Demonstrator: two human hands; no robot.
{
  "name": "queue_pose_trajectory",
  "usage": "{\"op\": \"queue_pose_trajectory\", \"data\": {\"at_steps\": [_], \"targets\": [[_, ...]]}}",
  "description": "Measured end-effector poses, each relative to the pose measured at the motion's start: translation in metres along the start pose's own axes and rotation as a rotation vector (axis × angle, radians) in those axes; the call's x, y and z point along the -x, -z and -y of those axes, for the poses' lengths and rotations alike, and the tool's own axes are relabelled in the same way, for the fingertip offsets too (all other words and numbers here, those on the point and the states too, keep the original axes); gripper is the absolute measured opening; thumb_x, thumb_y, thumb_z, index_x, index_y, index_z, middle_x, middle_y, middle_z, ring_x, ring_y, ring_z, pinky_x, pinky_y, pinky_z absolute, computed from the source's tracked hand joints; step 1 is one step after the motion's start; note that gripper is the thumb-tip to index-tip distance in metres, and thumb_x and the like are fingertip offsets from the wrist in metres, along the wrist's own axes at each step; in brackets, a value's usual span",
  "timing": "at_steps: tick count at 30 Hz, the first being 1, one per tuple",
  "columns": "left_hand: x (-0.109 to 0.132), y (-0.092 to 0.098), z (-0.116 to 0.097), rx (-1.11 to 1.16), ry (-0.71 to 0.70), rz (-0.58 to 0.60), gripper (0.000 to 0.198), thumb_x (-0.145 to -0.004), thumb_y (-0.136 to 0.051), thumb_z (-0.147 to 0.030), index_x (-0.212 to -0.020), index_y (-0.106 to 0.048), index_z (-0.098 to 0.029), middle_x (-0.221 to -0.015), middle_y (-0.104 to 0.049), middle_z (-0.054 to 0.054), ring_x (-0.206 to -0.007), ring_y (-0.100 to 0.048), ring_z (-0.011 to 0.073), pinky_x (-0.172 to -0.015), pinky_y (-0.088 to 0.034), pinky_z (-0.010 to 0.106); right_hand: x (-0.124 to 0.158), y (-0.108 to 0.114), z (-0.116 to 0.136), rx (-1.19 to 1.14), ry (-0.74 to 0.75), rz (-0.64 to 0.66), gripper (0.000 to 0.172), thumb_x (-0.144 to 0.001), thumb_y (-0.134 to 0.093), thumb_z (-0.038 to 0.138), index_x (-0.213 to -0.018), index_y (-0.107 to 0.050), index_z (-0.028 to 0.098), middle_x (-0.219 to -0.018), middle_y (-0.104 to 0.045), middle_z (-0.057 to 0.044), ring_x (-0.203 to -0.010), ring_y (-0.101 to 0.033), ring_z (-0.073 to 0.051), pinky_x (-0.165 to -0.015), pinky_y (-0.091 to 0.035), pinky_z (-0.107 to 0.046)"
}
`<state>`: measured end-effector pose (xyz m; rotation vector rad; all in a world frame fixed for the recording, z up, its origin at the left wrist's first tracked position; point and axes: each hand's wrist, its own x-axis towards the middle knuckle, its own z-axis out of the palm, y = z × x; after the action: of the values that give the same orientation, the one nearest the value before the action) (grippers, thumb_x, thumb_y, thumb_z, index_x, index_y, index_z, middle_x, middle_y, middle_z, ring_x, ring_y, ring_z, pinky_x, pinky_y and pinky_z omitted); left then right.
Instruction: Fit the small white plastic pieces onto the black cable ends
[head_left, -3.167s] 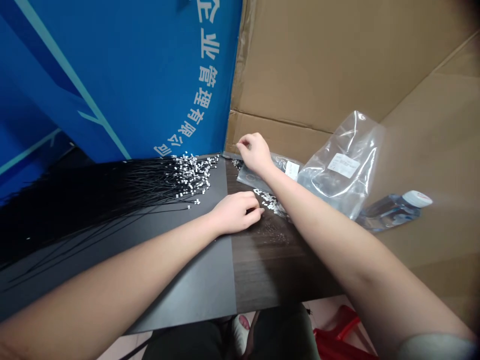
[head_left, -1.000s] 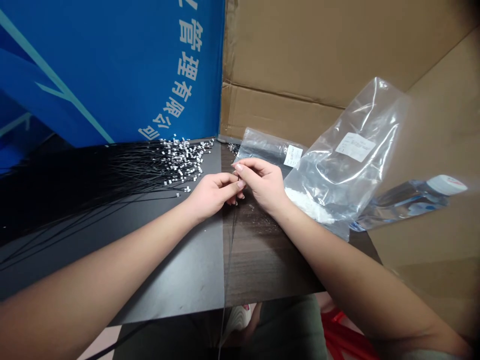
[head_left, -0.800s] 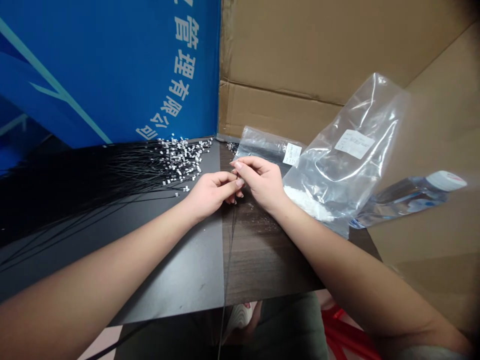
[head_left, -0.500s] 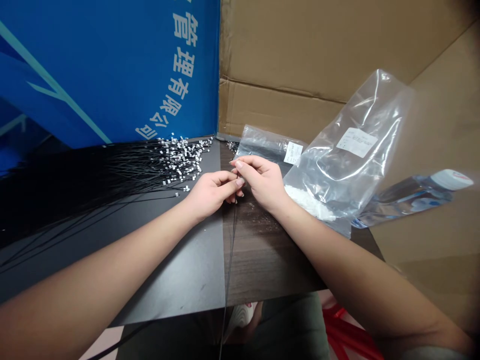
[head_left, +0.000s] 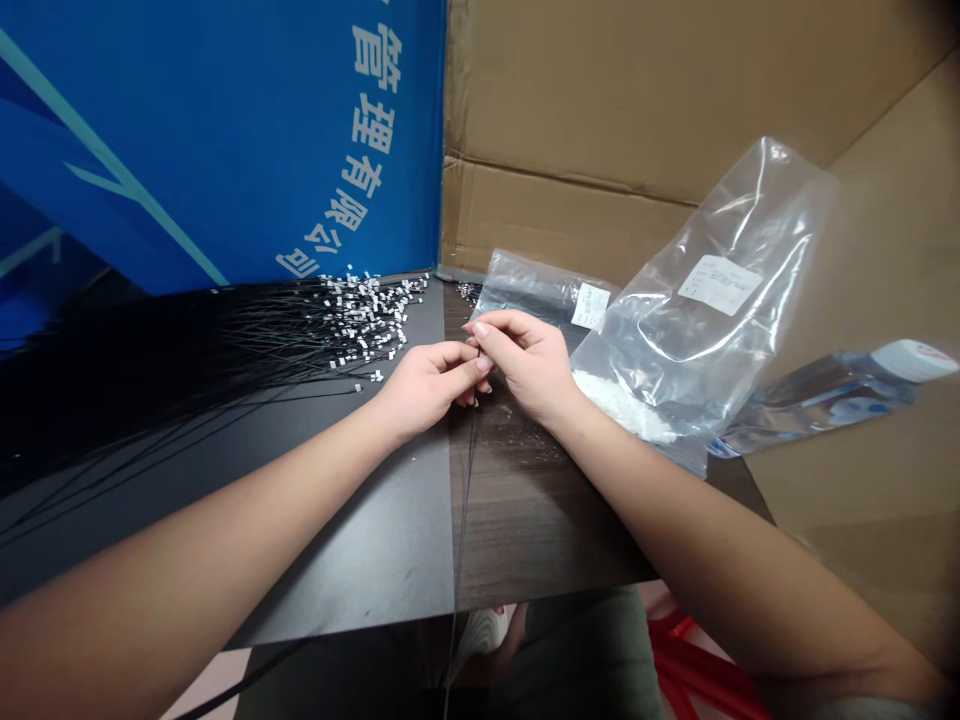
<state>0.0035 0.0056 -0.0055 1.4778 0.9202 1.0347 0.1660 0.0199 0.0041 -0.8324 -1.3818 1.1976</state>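
My left hand is closed in a pinch on a thin black wire, which hangs down past the table's front edge. My right hand meets it, thumb and forefinger pressed together at the wire's upper end. Whatever sits between the right fingertips is too small and too covered to name. Left of the hands lies a big bundle of black wires with small white connectors on their ends. Beside my right wrist, a clear plastic bag holds many small white pieces.
A flatter clear bag with a white label lies behind my right hand. A water bottle leans at the right. A blue printed panel and cardboard wall in the back. Tiny bits lie on the wood-grain table.
The whole view has shifted slightly, so everything sits a little farther right. Both hands keep the same pinched pose at the wire.
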Motion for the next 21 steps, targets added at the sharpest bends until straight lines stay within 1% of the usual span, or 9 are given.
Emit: {"op": "queue_pose_trajectory", "data": {"at_steps": [3, 8, 10, 13, 16, 19, 21], "targets": [[-0.0003, 0.0006, 0.0008, -0.005, -0.002, 0.006, 0.034, -0.090, -0.077, -0.047, -0.079, -0.072, -0.015, -0.076, -0.072, 0.003, -0.061, -0.058, 0.0109, -0.062, -0.048, 0.026, 0.0016, 0.0000, -0.0001, 0.035, 0.036, -0.022, 0.023, -0.089, -0.080, 0.047, -0.090, -0.077, 0.024, -0.083, -0.071, -0.001, -0.060, -0.059, -0.013, -0.053, -0.052, -0.030], [-0.0004, 0.0006, 0.0022, -0.017, -0.005, -0.008, 0.035, -0.089, -0.077, -0.049, -0.080, -0.072, -0.015, -0.077, -0.072, 0.003, -0.061, -0.058, 0.0111, -0.063, -0.049, 0.026, 0.0039, 0.0002, 0.0013, 0.114, 0.091, -0.045, 0.021, -0.091, -0.077, 0.045, -0.095, -0.079, 0.025, -0.097, -0.074, -0.003, -0.063, -0.059, -0.013, -0.056, -0.053, -0.031], [-0.0007, 0.0008, 0.0031, -0.018, -0.009, -0.007, 0.035, -0.089, -0.077, -0.049, -0.081, -0.072, -0.016, -0.077, -0.072, 0.003, -0.061, -0.059, 0.0112, -0.063, -0.049, 0.026, 0.0041, 0.0004, 0.0026, 0.169, 0.140, -0.059, 0.017, -0.092, -0.076, 0.043, -0.094, -0.079, 0.026, -0.100, -0.075, -0.003, -0.071, -0.062, -0.015, -0.062, -0.056, -0.032], [-0.0009, 0.0012, 0.0045, -0.014, -0.013, -0.002, 0.033, -0.091, -0.077, -0.048, -0.082, -0.072, -0.016, -0.077, -0.072, 0.002, -0.062, -0.059, 0.0110, -0.063, -0.049, 0.026, 0.0036, 0.0008, 0.0044, 0.252, 0.225, -0.083, 0.012, -0.093, -0.074, 0.037, -0.092, -0.080, 0.027, -0.101, -0.075, -0.003, -0.085, -0.066, -0.019, -0.080, -0.059, -0.037], [-0.0006, 0.0011, 0.0050, 0.028, -0.015, -0.005, 0.032, -0.091, -0.078, -0.047, -0.086, -0.071, -0.015, -0.078, -0.071, 0.002, -0.062, -0.059, 0.0107, -0.063, -0.049, 0.026, 0.0029, 0.0014, 0.0055, 0.281, 0.252, -0.096, 0.010, -0.094, -0.074, 0.034, -0.091, -0.080, 0.026, -0.100, -0.076, -0.003, -0.089, -0.068, -0.019, -0.090, -0.058, -0.040], [-0.0006, 0.0013, 0.0045, 0.116, -0.004, -0.021, 0.034, -0.088, -0.082, -0.047, -0.090, -0.069, -0.016, -0.079, -0.071, 0.001, -0.062, -0.059, 0.0107, -0.063, -0.049, 0.026, 0.0019, 0.0023, 0.0064, 0.240, 0.227, -0.105, 0.010, -0.092, -0.075, 0.034, -0.091, -0.079, 0.025, -0.098, -0.076, -0.003, -0.088, -0.068, -0.018, -0.090, -0.057, -0.039], [-0.0010, 0.0021, 0.0041, 0.165, 0.006, -0.017, 0.035, -0.088, -0.083, -0.048, -0.089, -0.068, -0.016, -0.079, -0.071, 0.001, -0.063, -0.059, 0.0105, -0.063, -0.048, 0.026, 0.0005, 0.0033, 0.0067, 0.180, 0.174, -0.099, 0.012, -0.091, -0.078, 0.036, -0.092, -0.079, 0.024, -0.096, -0.076, -0.003, -0.084, -0.068, -0.018, -0.085, -0.058, -0.037]]}}
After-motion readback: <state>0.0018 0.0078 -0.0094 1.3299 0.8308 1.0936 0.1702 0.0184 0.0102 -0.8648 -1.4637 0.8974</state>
